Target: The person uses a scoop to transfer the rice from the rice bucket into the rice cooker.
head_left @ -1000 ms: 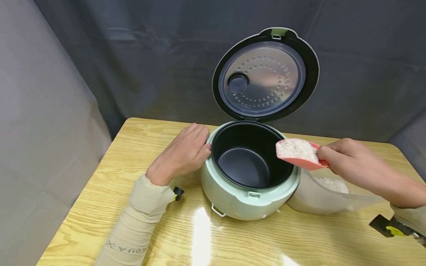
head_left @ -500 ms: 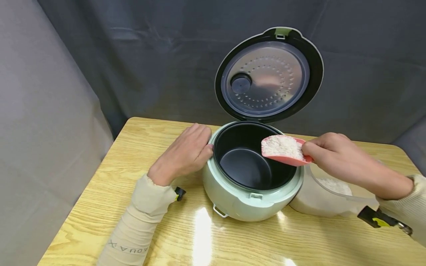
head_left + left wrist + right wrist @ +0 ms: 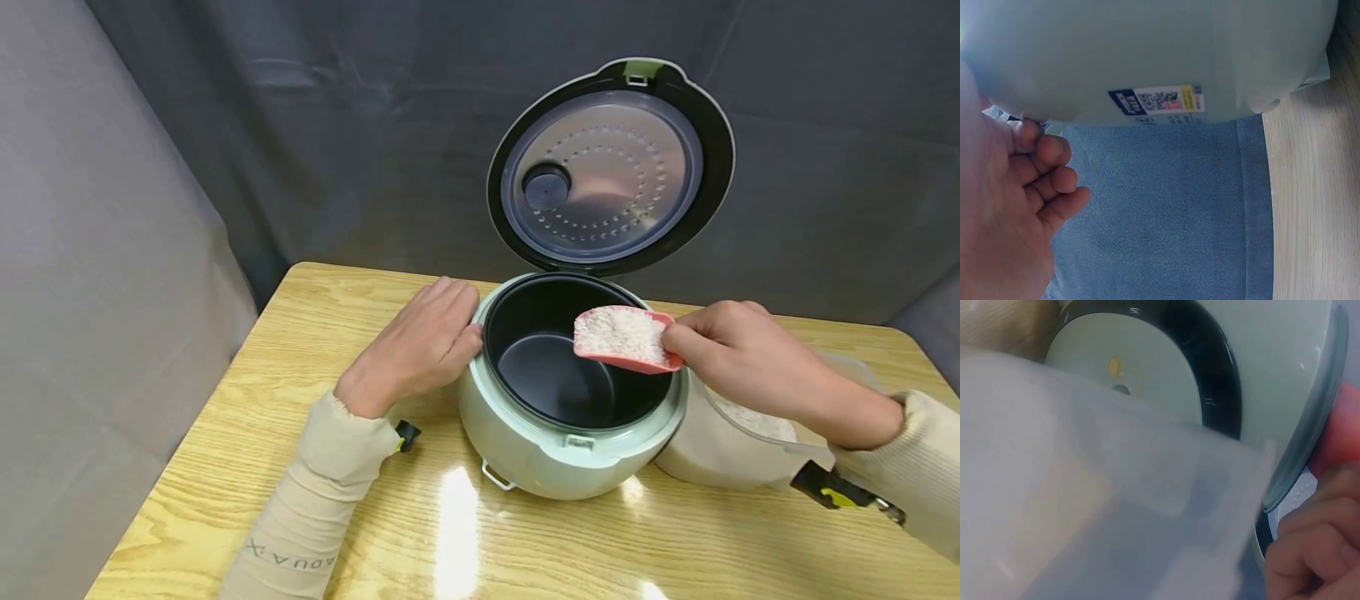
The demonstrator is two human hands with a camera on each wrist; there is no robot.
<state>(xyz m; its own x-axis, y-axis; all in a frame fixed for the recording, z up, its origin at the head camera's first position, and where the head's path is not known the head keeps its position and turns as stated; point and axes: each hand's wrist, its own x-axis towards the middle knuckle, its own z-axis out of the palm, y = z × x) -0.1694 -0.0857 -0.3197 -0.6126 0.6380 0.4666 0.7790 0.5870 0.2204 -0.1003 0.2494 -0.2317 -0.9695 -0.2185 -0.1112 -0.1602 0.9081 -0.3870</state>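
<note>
A pale green rice cooker [image 3: 517,454] stands on the table with its lid [image 3: 611,171] raised and its black inner pot [image 3: 555,375] showing no rice. My left hand [image 3: 420,342] holds the cooker's left side, thumb at the rim; in the left wrist view its fingers [image 3: 1054,181] curl close to the cooker's body. My right hand [image 3: 757,358] grips a pink scoop [image 3: 637,364] by its handle. White rice [image 3: 618,333] fills the scoop, which is held nearly level over the right part of the pot. In the right wrist view, curled fingers [image 3: 1316,544] show beside the scoop's pink.
A translucent container [image 3: 712,454] with rice in it stands against the cooker's right side, partly beneath my right forearm. The wooden table [image 3: 300,400] runs to a dark grey curtain [image 3: 337,133] behind, and a light grey cloth [image 3: 112,250] hangs on the left.
My right hand has carried the filled scoop leftward, from the cooker's right rim to over the pot. The left hand keeps its place on the cooker.
</note>
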